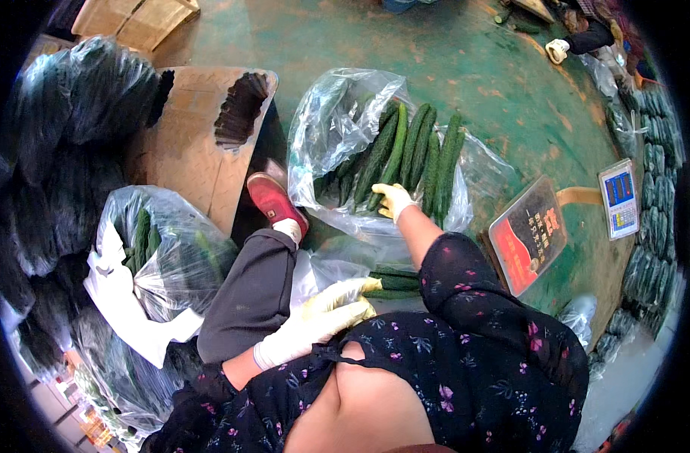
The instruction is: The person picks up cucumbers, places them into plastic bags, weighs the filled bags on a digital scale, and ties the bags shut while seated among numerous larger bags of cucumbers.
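- Far left of the clear bag [322, 102]: a big heap of dark green wrapped packs [96, 94], piled up along that side.
- Also left of the clear bag and a bit nearer the wearer: a stuffed knotted bag [183, 260] with white plastic at its top and greens showing through.
- Up and left of the clear bag, there's a wooden crate [137, 23] by the top edge, then a brown panel [183, 143] with a ragged dark hole in it.
- Just beside the clear bag on its left: the wearer's red shoe [273, 198], dark trouser leg [251, 294] bent behind it.
- Left hand [322, 313], gloved, is nearer the wearer than the clear bag. Fingers stretched out and loosely spread, nothing seen in its grip. Tips sit right by a few loose-looking cucumbers [396, 281]; can't tell if they touch.
- The main cucumbers [413, 147] lie side by side in the clear bag, ends pointing away from the wearer.
- Right hand [394, 200], gloved too, is at the clear bag's near side, fingers part-curled over the cucumbers' near ends. Can't tell if it's really gripping one.
- Right of the clear bag: a red-and-black board [530, 234], then a white-and-blue scale display [620, 200], with more wrapped stacks [654, 181] beyond.
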{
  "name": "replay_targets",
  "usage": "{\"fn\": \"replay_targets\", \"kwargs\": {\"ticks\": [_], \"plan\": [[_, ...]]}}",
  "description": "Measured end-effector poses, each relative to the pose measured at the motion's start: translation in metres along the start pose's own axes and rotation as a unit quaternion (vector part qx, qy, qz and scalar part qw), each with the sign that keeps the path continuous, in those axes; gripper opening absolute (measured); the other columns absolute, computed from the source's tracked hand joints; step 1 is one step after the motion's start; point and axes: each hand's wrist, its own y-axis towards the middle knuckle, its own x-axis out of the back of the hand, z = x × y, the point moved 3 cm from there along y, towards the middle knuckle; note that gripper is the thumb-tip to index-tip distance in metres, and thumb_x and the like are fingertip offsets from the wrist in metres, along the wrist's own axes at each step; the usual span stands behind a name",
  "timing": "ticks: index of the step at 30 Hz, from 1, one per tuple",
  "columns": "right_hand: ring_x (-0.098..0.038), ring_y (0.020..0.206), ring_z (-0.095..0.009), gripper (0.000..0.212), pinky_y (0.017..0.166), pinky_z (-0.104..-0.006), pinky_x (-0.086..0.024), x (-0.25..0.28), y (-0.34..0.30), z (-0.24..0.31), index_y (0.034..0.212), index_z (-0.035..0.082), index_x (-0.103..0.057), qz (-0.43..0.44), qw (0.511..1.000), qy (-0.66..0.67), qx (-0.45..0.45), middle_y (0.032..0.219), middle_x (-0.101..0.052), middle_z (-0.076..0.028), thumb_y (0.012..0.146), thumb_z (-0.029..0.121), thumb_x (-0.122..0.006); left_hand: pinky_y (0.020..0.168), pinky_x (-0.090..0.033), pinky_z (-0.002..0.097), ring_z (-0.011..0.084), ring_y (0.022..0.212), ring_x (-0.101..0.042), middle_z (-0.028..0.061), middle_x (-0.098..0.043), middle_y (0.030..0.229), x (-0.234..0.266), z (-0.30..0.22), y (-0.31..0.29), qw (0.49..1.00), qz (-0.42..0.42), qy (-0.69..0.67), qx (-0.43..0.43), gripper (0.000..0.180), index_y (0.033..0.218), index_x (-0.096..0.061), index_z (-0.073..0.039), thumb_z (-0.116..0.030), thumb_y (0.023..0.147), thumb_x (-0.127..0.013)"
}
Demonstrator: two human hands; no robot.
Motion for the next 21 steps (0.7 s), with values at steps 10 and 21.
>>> {"fn": "replay_targets", "kwargs": {"ticks": [10,21], "plan": [[-0.059,0.076,-0.014,0.051,0.061,-0.0266,-0.050,0.054,-0.132,0.055,0.125,-0.001,-0.045,0.455,0.830,0.322,0.033,0.096,-0.062,-0.006,0.084,0.024,-0.064,0.063,-0.048,0.0263,0.0162,0.063,-0.058,0.0139,-0.061,0.091,-0.004,-0.006,0.008,0.985,-0.062,-0.130,-0.094,0.074,0.146,-0.010,-0.009,-0.025,0.090,-0.056],[-0.059,0.106,-0.028,0.072,0.089,-0.0367,-0.047,0.138,-0.107,-0.064,0.131,0.011,-0.049,0.092,0.704,-0.697,0.095,0.122,-0.058,-0.015,0.063,0.013,-0.071,0.057,-0.046,0.0271,0.0151,0.059,-0.055,0.0109,-0.062,0.083,-0.003,-0.018,0.001,0.961,-0.041,-0.236,-0.138,0.061,0.140,-0.026,-0.007,-0.027,0.090,-0.055]]}}
